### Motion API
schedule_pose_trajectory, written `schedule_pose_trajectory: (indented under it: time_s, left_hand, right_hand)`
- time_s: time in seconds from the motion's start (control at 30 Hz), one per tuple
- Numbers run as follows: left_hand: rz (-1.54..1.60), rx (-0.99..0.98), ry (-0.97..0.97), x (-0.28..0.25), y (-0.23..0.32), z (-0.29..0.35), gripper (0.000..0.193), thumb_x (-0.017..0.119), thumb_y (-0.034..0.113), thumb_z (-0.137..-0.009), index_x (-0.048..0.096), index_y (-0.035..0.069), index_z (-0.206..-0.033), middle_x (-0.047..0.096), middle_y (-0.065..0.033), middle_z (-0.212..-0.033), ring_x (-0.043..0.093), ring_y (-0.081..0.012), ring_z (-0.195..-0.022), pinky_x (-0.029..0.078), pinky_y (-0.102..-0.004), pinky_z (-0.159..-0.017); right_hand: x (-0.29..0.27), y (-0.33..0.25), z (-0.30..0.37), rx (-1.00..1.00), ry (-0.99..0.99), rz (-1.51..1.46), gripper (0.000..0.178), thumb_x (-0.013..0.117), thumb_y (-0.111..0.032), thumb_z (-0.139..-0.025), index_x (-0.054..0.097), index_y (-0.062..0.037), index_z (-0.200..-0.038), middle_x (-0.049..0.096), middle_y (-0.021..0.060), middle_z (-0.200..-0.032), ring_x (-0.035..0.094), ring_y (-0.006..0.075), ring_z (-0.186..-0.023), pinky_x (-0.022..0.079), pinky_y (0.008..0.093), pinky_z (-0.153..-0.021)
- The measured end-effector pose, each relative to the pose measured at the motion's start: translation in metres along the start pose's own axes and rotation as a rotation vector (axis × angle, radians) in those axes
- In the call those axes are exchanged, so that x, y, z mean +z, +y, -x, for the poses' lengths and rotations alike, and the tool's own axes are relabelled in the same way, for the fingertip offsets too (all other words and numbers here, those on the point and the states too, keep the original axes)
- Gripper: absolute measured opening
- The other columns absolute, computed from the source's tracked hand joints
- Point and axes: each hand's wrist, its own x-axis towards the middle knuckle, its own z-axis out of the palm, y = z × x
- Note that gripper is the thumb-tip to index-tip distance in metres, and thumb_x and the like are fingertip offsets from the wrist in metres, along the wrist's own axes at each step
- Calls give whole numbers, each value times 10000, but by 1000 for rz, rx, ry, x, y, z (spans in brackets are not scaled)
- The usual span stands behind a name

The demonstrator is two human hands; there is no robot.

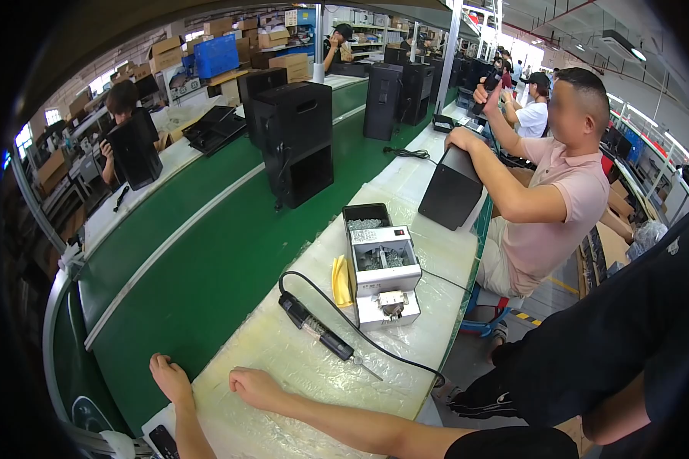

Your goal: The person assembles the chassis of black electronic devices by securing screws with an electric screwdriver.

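My left hand (171,378) hangs over the near edge of the green conveyor belt (199,268), with nothing seen in its loosely spread fingers. Curled closed, my right hand (257,389) rests at the edge of the plastic-covered worktable (283,375); nothing shows in it. Beyond that hand lies a black electric screwdriver (315,327) with a long bit and a cable looping to the right. A white and grey screw feeder (384,283) stands past it, with small screws inside. Beside the feeder is a yellow strip of cloth or foam (341,281).
Tall black speaker-like cabinets (295,141) stand along the belt. At right, a seated person in a pink shirt (563,183) leans on a black box (450,191). Someone in dark clothes is close on my right. A black phone (163,442) lies by my left forearm.
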Motion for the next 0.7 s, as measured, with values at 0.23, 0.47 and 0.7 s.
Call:
schedule_pose_trajectory:
  time_s: [0.23,0.47,0.7]
  left_hand:
    - [7,41,62,0,-2,0,125,482,-79,-720,501,-30,-834,530,-182,-973,508,-362,-943,419,-441,-814]
    - [-5,5,-1,-1,0,0,132,471,-72,-738,534,-56,-853,546,-193,-1044,513,-368,-995,424,-440,-845]
    - [7,32,53,2,-4,0,114,485,-70,-724,510,-33,-829,536,-185,-982,506,-367,-952,419,-445,-828]
  right_hand:
    - [1,-1,0,-3,2,-3,102,464,-58,-825,553,-39,-780,607,132,-810,590,333,-761,461,413,-670]
    - [0,-1,0,-4,-1,1,101,463,-58,-822,552,-40,-777,607,131,-810,591,332,-758,461,415,-667]
    - [1,-2,0,-1,4,0,101,464,-57,-820,554,-45,-775,608,132,-809,591,334,-758,461,415,-663]
